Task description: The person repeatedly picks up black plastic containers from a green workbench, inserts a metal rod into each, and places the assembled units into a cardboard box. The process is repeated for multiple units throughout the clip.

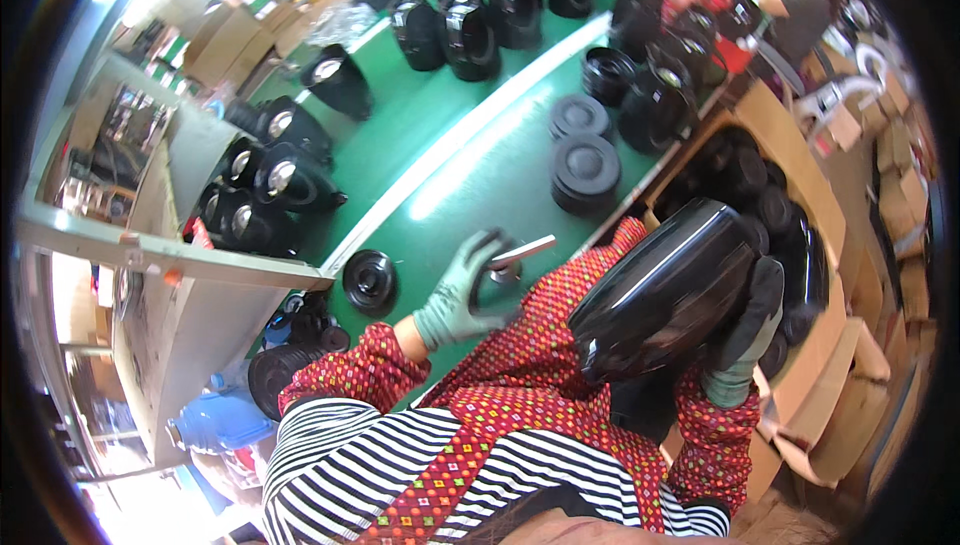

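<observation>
A: "What is at the far left?"

B: "Left shells [290,170], bunched on the table [440,210] with silvery ends showing, perhaps to save room. About six; they overlap."

A: "Next?"

B: "One loose disc [370,283], lying flat, so it sits steady. Then the left hand [450,290], fingers curved, thumb apart. One pale stick [525,248] shows at the fingertips; whether they clamp it, one cannot tell."

A: "Further along?"

B: "Back shells [515,5] stand upright, likely for stability: at least six. Two stacks [585,167] of flat discs sit nearer, compactly."

A: "And the right?"

B: "One held shell [670,285] slants over the apron [550,335], near one carton [825,210]. The right hand [750,333] has its fingers clamped on the right end, seemingly because its bulk needs support. Black parts [775,208] heap inside the carton, too jumbled to count."
</observation>
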### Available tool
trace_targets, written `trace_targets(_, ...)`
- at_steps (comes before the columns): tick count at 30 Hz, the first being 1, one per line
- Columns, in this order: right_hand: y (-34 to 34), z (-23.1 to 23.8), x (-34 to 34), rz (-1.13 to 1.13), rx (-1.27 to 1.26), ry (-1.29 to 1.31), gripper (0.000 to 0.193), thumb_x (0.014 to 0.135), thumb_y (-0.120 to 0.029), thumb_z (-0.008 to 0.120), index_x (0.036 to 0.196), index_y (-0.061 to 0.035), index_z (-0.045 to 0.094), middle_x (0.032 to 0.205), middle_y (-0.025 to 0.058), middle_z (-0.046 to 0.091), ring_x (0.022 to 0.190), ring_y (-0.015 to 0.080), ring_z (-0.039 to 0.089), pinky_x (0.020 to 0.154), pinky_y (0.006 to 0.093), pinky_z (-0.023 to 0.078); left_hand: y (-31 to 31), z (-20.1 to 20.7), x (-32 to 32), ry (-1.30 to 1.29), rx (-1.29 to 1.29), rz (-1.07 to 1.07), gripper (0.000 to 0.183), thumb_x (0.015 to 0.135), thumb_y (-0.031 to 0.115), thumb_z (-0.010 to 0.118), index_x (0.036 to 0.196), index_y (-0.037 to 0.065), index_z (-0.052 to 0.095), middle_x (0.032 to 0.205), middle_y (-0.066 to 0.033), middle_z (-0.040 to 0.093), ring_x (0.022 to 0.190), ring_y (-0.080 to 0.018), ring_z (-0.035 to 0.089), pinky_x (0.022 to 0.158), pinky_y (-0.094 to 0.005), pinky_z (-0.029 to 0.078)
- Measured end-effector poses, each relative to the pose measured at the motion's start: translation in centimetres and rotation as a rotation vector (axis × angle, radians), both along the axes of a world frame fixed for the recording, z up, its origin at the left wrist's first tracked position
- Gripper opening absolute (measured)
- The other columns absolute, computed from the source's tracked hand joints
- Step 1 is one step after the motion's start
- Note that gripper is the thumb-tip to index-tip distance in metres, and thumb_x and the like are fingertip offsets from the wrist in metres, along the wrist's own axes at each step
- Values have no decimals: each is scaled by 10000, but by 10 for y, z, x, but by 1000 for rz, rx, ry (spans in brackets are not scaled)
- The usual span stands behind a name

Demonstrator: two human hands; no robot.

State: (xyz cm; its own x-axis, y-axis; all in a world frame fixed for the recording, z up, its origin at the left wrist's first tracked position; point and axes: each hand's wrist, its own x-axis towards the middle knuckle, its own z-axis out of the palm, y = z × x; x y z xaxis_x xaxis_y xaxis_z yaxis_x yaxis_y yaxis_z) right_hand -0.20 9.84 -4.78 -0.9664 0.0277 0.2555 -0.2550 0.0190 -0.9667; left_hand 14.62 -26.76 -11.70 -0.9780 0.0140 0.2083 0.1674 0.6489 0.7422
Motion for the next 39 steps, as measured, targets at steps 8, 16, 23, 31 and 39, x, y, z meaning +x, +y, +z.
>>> trace_targets(8, -146, -14, -4, 437, -405, -760, 574, 1113, -555, 421, 1484, -144, 572, 1385, 96, 639, 1264, 224, 610, 1103, 434, 477, -3, 60, 31, -160, 1001, 101, 495, 1018, 172, 660, 1463, -4, 534, 1415, -163, 631, 1280, -265, 632, 1098, -394, 488)
trace_targets(16, -173, -89, 42, 639, 3, -289, 540, 1055, -189, 663, 1507, 36, 472, 1404, 134, 591, 1250, 190, 580, 1081, 332, 460, -179, -15, -129, 84, 669, 592, 401, 1082, 364, 634, 1216, -13, 655, 1057, -71, 680, 889, -187, 678, 807, -360, 622)
trace_targets(23, -169, -99, 44, 717, 225, -185, 484, 972, -25, 660, 1444, 23, 560, 1326, 174, 653, 1229, 273, 646, 1058, 372, 498, -281, -57, -232, -40, 185, 900, 491, 938, 533, 726, 1019, 50, 756, 941, -176, 768, 908, -345, 727, 841, -427, 542)
trace_targets(31, -170, -94, 39, 771, 326, -65, 503, 949, -47, 698, 1433, 22, 579, 1277, 185, 671, 1066, 277, 692, 959, 373, 545, -353, -4, -204, 179, -388, 1259, 827, 866, 451, 793, 1550, 143, 445, 1639, -205, 368, 1414, -380, 522, 1096, -470, 505)
trace_targets(39, -178, -80, 35, 802, 361, -103, 448, 993, -82, 670, 1420, 24, 586, 1268, 154, 679, 1071, 218, 676, 953, 338, 533, -402, -17, -172, -143, -595, 1144, 723, 908, 410, 778, 1492, 67, 524, 1602, -200, 485, 1349, -363, 596, 1085, -444, 512)
